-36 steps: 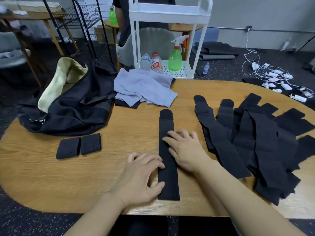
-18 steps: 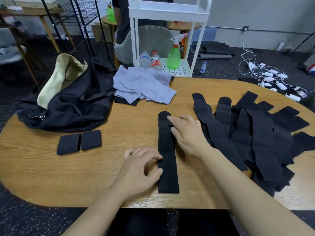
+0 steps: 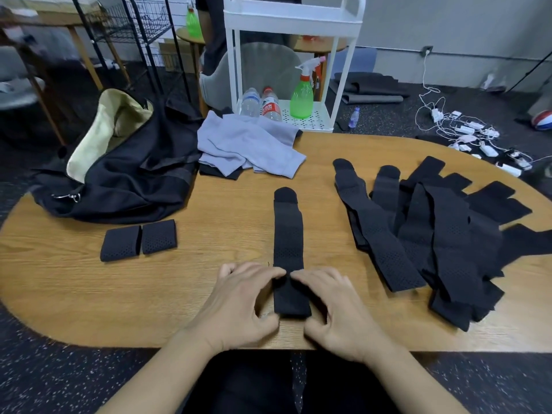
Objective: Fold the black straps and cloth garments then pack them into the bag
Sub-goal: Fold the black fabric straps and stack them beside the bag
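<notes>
- Pinching the near end of a long black perforated fabric strap (image 3: 288,234), the left hand (image 3: 239,306) and the right hand (image 3: 337,312) meet over it close to the table's near edge.
- Fingertips of both hands touch on top of the strap, while each thumb curls in at the near end, which looks folded over on itself.
- The rest of the strap lies flat on the oval wooden table (image 3: 227,204), running straight away from the person to a rounded tip.
- Two folded black strap bundles (image 3: 139,243) sit side by side, touching, to the left of the hands.
- A loose heap of unfolded black straps (image 3: 442,234) fans out overlapping on the right side of the table.
- A black duffel bag with a cream lining (image 3: 125,171) slumps open at the far left edge.
- Just beside the bag, a crumpled lavender-grey cloth garment (image 3: 248,147) lies on top of a darker piece.
- Beyond the table stands a white wheeled cart (image 3: 343,85) holding a green spray bottle (image 3: 302,100) and two clear plastic bottles (image 3: 261,104).
</notes>
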`<state>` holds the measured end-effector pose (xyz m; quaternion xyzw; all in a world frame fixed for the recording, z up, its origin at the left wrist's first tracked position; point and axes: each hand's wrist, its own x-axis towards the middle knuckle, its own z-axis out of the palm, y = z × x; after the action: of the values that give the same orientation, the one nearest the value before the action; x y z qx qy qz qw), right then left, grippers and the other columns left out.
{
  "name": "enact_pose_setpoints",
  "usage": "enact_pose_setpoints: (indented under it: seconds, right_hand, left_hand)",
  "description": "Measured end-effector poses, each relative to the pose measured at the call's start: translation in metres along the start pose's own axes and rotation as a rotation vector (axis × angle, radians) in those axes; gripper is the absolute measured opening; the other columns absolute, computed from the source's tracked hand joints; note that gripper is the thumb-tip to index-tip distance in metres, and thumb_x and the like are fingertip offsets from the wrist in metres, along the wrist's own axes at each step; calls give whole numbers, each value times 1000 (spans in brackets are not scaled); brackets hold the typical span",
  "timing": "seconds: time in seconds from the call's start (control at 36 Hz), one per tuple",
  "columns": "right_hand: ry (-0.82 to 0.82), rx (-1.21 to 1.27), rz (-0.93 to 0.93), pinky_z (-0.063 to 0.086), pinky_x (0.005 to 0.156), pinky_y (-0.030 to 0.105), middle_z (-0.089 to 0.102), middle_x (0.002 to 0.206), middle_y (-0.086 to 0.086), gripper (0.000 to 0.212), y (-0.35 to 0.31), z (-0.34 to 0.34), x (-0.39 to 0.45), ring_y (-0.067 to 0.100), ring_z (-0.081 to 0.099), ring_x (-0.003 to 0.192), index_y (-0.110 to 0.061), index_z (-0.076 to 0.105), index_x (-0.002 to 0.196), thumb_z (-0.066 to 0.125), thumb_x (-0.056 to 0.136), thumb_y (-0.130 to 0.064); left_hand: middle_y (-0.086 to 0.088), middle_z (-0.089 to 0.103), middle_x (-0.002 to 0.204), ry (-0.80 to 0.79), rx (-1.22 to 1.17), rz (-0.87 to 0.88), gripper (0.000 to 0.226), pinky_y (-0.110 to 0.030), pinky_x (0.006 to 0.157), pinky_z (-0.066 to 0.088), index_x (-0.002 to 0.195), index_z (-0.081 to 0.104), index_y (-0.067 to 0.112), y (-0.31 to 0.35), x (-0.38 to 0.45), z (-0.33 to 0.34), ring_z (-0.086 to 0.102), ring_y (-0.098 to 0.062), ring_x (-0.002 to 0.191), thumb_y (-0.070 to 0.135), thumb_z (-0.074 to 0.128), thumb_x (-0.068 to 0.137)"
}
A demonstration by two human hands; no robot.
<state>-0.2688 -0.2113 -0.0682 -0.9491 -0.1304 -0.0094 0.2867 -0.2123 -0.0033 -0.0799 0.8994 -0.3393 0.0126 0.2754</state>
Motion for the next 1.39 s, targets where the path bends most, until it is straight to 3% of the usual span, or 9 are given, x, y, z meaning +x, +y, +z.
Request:
enact_pose_setpoints:
  seconds: [0.17, 0.39, 0.61, 0.78, 0.89, 1.03, 1.14, 1.25, 1.39]
  right_hand:
    - [253, 273, 235, 43, 88, 14, 62, 102, -14, 40, -1, 10, 20, -4, 56, 96, -44, 60, 119, 69, 87, -22]
    - [301, 304, 409, 52, 76, 39, 62, 78, -4, 30, -5, 16, 40, 16, 58, 72, -30, 64, 117, 68, 89, -20]
    - [280, 72, 439, 32, 56, 21, 50, 75, -7, 17, -9, 12, 46, 7, 46, 67, -21, 51, 83, 65, 90, -28]
    - [328, 69, 448, 44, 66, 30, 54, 79, -8, 23, -12, 14, 46, 11, 53, 73, -18, 62, 112, 66, 91, -27]
    - [361, 46, 455, 34, 63, 25, 49, 82, -15, 32, -13, 18, 47, 4, 47, 69, -25, 56, 121, 64, 92, -35]
    - [363, -127, 409, 39, 59, 29, 58, 99, -6, 24, -15, 23, 48, 17, 59, 75, -21, 55, 110, 60, 93, -38]
    - [493, -314, 230, 29, 40, 25, 52, 80, 0, 17, -10, 34, 46, 18, 53, 60, -16, 63, 85, 78, 78, -20]
    - [555, -445, 80, 29, 54, 29, 50, 80, 3, 7, -1, 33, 48, 21, 47, 68, -14, 64, 80, 68, 84, -18]
    - [459, -475, -14, 39, 65, 32, 62, 94, -2, 28, 2, 30, 44, 21, 53, 85, -17, 69, 84, 43, 92, -25]
  left_hand:
    - [31, 51, 99, 87, -82, -161, 35, -20, 84, 24, 126, 50, 44, 10, 16, 0, 30, 30, 98, 45, 60, 93]
    - [16, 62, 84, 129, -74, -275, 38, -35, 86, 47, 130, 57, 31, 13, 36, 10, 59, -11, 84, 34, 63, 92]
    - [8, 65, 87, 55, -24, -343, 34, -40, 79, 51, 118, 63, 14, 11, 46, 10, 61, -15, 83, 36, 63, 92]
    - [6, 66, 92, 32, 29, -364, 34, -37, 82, 50, 120, 61, 14, 14, 48, 9, 60, -16, 87, 35, 60, 94]
    - [5, 64, 96, 50, 60, -352, 38, -33, 83, 48, 130, 54, 18, 18, 46, 9, 58, -17, 91, 33, 58, 95]
    - [4, 53, 110, 92, 20, -343, 42, -32, 82, 49, 136, 48, 26, 21, 41, 13, 55, -16, 95, 28, 58, 95]
    - [1, 53, 105, 145, 97, -212, 31, -32, 79, 47, 119, 67, 17, 13, 38, 18, 54, -19, 96, 18, 68, 88]
    - [3, 62, 108, 167, 213, -104, 21, -32, 77, 40, 104, 72, 14, 11, 37, 21, 55, -19, 101, 13, 72, 84]
    - [3, 64, 114, 77, 241, -12, 21, -34, 87, 44, 108, 71, 14, 8, 34, 14, 60, -19, 107, 23, 65, 90]
